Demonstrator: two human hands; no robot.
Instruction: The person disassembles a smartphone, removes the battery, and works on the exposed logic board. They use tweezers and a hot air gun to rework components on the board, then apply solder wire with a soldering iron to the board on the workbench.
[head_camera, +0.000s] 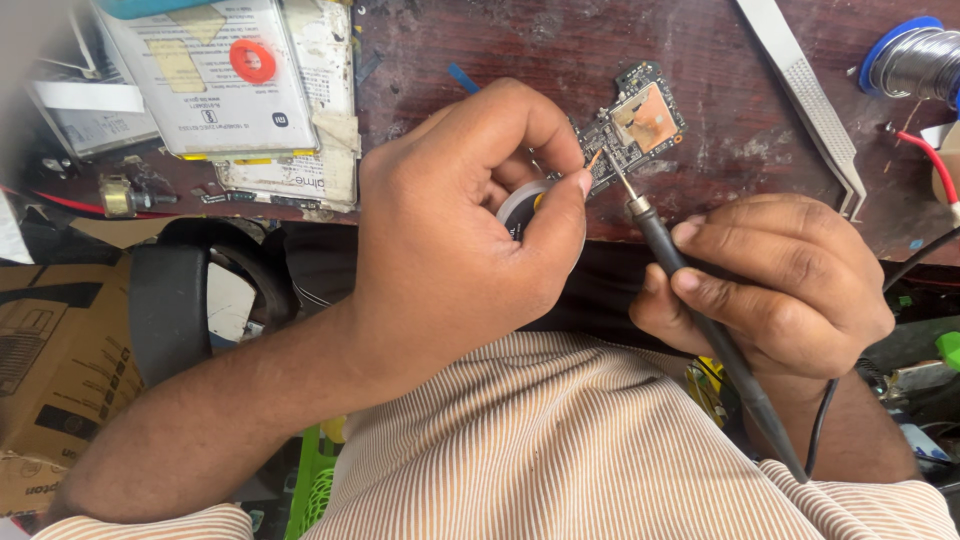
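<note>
Left hand (470, 220) curled closed around one small round reel (522, 208) of copper braid, thumb and forefinger pinching the braid's free end (594, 158) against the edge of the circuit board (632, 125). Right hand (775, 285) closed in a pen grip on one black soldering iron (690, 290); its tip meets the braid end at the board's lower left corner. One circuit board only, small, dark, with one square metal shield on top, lying flat on the worn dark desk (720, 60) just beyond both hands. One pair of steel tweezers (810, 95) lies on the desk to the right of the board, well apart from it. One spool of solder wire (915, 60) sits at the far right corner. One phone back panel (215, 75), pale, rests on papers at the upper left. One cardboard box (50, 380) sits below desk level on the left. Iron's cord runs down past the right wrist.
</note>
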